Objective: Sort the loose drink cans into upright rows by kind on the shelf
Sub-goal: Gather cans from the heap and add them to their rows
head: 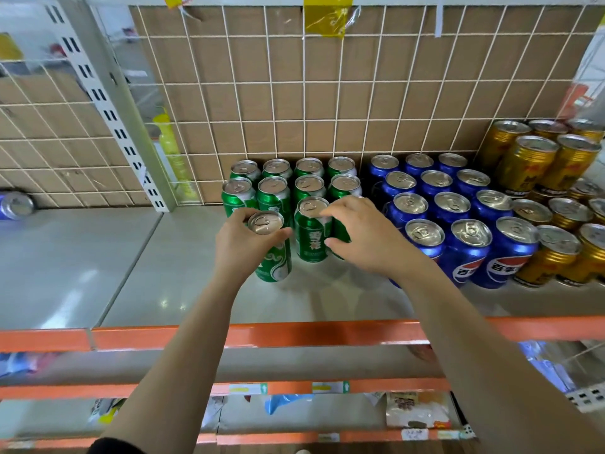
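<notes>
"At mid-shelf, what do the hands hold?"

"Left hand [242, 245] grips one green can [274, 262] by its upper wall, upright, at the front left of the green block. Right hand [358, 232] is curled round a second green can [339, 232], mostly hidden under the palm. Its fingertips touch the rim of the neighbouring can [312, 235], marked 雪花."

"And around them?"

"Green rows [275, 191] stand behind, against the wire grid [294, 93]. Blue cans [451, 208] marked 百事 stand in rows just to the right. Gold cans [523, 165] stand beyond, lettering unreadable. One lone blue can [14, 204] lies on its side far left on the grey shelf [163, 273]."
</notes>
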`<state>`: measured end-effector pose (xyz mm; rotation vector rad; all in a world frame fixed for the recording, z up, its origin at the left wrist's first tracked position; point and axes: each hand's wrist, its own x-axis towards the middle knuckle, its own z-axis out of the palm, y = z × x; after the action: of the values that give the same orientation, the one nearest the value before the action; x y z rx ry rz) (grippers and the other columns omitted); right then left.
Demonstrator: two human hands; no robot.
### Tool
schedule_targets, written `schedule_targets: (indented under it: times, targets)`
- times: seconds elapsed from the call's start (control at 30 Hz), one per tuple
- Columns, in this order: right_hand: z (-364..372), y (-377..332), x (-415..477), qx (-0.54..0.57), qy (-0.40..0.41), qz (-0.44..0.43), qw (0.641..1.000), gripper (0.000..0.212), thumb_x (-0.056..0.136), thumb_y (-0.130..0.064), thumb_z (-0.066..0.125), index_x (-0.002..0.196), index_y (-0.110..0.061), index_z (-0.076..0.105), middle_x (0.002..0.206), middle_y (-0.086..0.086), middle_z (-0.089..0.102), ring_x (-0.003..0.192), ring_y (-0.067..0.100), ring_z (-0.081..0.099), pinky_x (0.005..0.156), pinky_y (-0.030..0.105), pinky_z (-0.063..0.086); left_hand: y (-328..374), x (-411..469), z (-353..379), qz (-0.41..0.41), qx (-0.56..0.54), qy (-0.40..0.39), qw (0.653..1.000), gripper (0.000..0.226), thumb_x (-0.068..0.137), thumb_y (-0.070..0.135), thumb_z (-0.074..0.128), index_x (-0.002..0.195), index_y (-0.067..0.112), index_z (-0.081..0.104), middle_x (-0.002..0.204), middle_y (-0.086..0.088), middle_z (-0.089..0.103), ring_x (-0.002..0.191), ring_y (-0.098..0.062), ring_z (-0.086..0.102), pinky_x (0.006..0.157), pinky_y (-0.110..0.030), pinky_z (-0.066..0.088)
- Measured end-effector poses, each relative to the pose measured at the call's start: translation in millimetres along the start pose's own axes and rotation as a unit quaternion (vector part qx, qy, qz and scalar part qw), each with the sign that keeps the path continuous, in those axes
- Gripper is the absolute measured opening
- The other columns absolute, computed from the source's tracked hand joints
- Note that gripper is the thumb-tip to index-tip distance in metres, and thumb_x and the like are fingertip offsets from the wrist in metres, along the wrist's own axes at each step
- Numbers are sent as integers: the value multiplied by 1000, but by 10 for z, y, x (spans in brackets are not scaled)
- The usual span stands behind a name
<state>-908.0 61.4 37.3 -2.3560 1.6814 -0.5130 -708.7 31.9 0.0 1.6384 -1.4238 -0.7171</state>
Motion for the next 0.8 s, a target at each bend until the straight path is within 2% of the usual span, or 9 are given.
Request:
schedule_targets:
  times: [0.17,0.37,0.47,0.53,0.6,0.67,0.73,0.8]
  targets:
    - [-12,19,124,-14,-6,14,1000,50,89,-26,58,136,-20,45,136,3,43,127,23,33,103,30,26,85,191,80,-11,55,24,998,66,59,52,82,104,18,49,109,-3,58,98,-21,57,81,-38,49]
    - [-20,75,255,-25,4,23,999,46,88,-27,58,133,-21,47,134,3,46,127,24,34,103,32,27,152,330,219,-41,149,57,986,81,57,67,75,109,13,43,116,-3,49,106,-27,54,78,-38,42]
    - [-4,94,307,-27,3,27,999,45,89,-29,57,132,-21,47,134,4,46,127,24,34,104,33,27,119,340,246,-14,186,27,982,83,60,71,66,113,12,42,122,-7,48,111,-30,53,77,-38,39]
    - [14,97,341,-29,1,28,999,46,89,-30,57,133,-21,47,135,4,46,128,24,33,105,33,27,99,360,213,35,198,-27,979,83,65,71,61,122,14,42,130,-9,45,115,-31,51,85,-41,44]
    - [34,97,375,-32,-3,26,999,47,89,-30,57,134,-20,46,136,4,45,129,24,33,106,33,26,105,393,120,62,189,-110,974,80,70,61,67,133,18,40,135,-9,40,120,-28,48,96,-41,42]
    - [52,88,408,-32,-7,26,999,49,89,-28,57,135,-19,45,137,4,44,130,23,32,108,33,24,106,422,18,66,173,-188,964,81,74,39,76,140,21,34,136,-7,36,123,-24,43,100,-32,36]
    - [72,73,432,-27,-8,28,999,50,88,-28,58,136,-19,45,137,4,44,131,24,32,108,34,25,72,461,-47,76,164,-215,960,80,76,19,75,143,20,32,136,-8,36,124,-24,41,96,-24,32]
    - [90,61,447,-19,-6,32,999,49,87,-27,59,134,-19,46,135,4,45,129,25,34,108,37,29,39,482,-64,89,162,-203,962,76,75,14,74,141,16,35,134,-9,41,124,-23,42,94,-22,31]
